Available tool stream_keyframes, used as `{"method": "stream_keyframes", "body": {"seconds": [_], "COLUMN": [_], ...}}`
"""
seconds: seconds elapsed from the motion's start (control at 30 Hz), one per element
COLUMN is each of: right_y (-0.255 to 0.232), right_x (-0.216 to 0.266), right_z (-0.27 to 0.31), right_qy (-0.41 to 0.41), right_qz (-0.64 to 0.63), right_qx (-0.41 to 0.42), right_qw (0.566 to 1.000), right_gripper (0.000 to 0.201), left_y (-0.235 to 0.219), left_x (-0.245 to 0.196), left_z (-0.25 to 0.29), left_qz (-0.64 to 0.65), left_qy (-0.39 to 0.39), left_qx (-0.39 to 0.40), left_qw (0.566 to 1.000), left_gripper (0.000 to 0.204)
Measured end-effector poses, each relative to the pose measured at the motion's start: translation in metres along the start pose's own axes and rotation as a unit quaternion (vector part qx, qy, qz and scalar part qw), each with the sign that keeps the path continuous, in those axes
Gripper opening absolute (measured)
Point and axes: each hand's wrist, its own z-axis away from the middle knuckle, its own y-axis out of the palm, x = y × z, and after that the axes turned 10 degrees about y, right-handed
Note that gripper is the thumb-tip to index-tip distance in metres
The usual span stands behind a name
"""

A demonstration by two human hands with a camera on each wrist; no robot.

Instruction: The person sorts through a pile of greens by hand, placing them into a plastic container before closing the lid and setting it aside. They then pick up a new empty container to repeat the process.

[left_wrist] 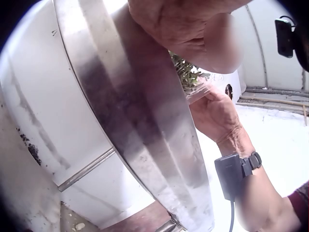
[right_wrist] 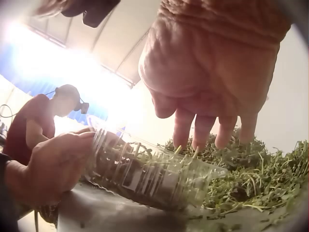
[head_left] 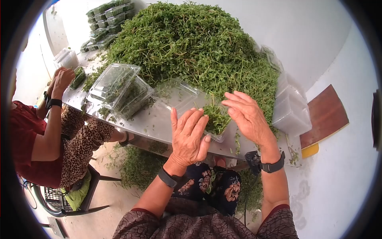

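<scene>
A clear plastic clamshell box [right_wrist: 145, 181] with leafy green sprigs [head_left: 216, 119] in it rests near the metal table's front edge. My left hand [head_left: 189, 133] lies against the box's left end, fingers extended together and thumb apart. Over the right side of the box is my right hand [head_left: 248, 117], its fingers straight. In the right wrist view those fingertips point down at stems sticking up from the box. The box's clear lid [head_left: 185, 87] lies folded back toward the big heap of greens [head_left: 183, 44].
Filled clamshells [head_left: 123, 95] stand left of my box, with more stacked [head_left: 109, 20] at the back left. Nested empty boxes [head_left: 292, 109] stand at the right edge. Another person [head_left: 39, 131] sits at left, hands at a filled box. Loose sprigs lie on the floor.
</scene>
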Motion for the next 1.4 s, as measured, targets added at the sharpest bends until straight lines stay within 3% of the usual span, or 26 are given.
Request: {"method": "stream_keyframes", "body": {"seconds": [0.3,0.5,0.8,0.87,1.2,1.27,1.4], "right_y": [0.005,0.019,0.017,0.017,0.01,0.01,0.016], "right_x": [0.009,0.011,0.011,0.01,0.001,0.0,0.004], "right_z": [0.02,0.022,0.009,0.007,0.015,0.017,0.016], "right_qy": [-0.034,-0.064,-0.08,-0.05,-0.03,-0.054,-0.054], "right_qz": [0.027,0.049,0.185,0.201,0.117,0.068,0.037], "right_qx": [0.044,0.02,0.025,0.044,0.047,0.004,0.031], "right_qw": [0.998,0.997,0.979,0.977,0.992,0.996,0.997], "right_gripper": [0.026,0.029,0.036,0.03,0.032,0.03,0.033], "left_y": [-0.004,-0.001,0.003,0.003,0.003,0.003,0.003], "left_x": [0.001,0.003,0.005,0.006,0.006,0.006,0.005], "left_z": [-0.001,-0.003,-0.002,-0.003,-0.005,-0.003,-0.005], "left_qz": [0.002,0.017,0.009,0.012,0.023,0.02,0.006], "left_qy": [0.018,0.056,0.061,0.057,0.063,0.064,0.065], "left_qx": [0.022,0.043,0.033,0.037,0.035,0.032,0.044], "left_qw": [1.0,0.997,0.998,0.998,0.997,0.997,0.997], "left_gripper": [0.046,0.048,0.043,0.042,0.034,0.034,0.036]}}
